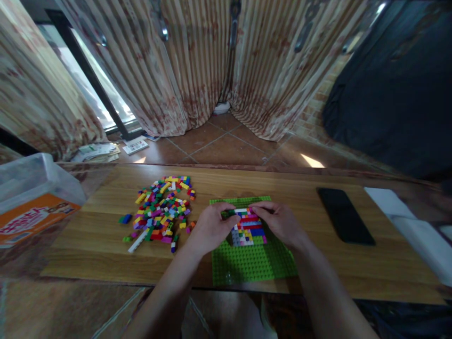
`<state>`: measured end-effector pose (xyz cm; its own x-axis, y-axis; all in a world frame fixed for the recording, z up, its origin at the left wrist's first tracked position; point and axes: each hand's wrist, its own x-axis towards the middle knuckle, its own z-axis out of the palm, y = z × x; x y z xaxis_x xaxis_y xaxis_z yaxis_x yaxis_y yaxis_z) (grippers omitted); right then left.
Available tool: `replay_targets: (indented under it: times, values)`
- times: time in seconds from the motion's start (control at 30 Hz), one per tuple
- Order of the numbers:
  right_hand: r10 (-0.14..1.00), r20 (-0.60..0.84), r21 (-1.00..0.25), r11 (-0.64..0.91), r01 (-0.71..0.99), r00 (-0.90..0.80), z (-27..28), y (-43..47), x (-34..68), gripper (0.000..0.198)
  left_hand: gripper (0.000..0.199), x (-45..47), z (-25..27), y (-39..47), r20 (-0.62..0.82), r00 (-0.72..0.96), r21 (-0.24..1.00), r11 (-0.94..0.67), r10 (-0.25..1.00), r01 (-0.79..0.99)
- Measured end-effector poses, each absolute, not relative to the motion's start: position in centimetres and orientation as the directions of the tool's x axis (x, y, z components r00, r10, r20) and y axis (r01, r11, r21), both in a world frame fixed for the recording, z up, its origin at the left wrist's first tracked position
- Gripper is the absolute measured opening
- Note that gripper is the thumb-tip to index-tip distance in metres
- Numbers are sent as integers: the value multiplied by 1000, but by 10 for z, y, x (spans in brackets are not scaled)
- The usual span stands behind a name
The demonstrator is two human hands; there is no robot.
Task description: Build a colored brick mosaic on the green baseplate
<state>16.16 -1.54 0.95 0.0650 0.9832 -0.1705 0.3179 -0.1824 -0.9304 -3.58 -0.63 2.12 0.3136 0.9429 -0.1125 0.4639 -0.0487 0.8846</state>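
Observation:
A green studded baseplate [254,263] lies on the wooden table. On it sits a flat patch of multicoloured toy bricks [250,230], with red, blue, white, yellow, pink and grey pieces. My left hand [213,225] grips the far left corner of this patch, thumb and index finger bent around it. At the far right corner, my right hand [280,222] has its thumb and index finger closed on the patch's edge, near a pink piece and a white row. The fingertips partly cover the far edge, so any single loose brick between them cannot be made out.
A pile of loose bricks [162,209] is spread left of the baseplate, with a long white piece [138,241] at its near side. A black phone-like slab [345,215] and white sheets [390,202] lie at right. A clear plastic box [63,181] with an orange label stands far left.

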Motion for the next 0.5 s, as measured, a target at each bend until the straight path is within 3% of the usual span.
replay_targets:
  times: [0.5]
  values:
    - [986,-137,-934,-161,318,99,10,-13,158,22,24,-33,17,-8,-149,278,903,16,949,428]
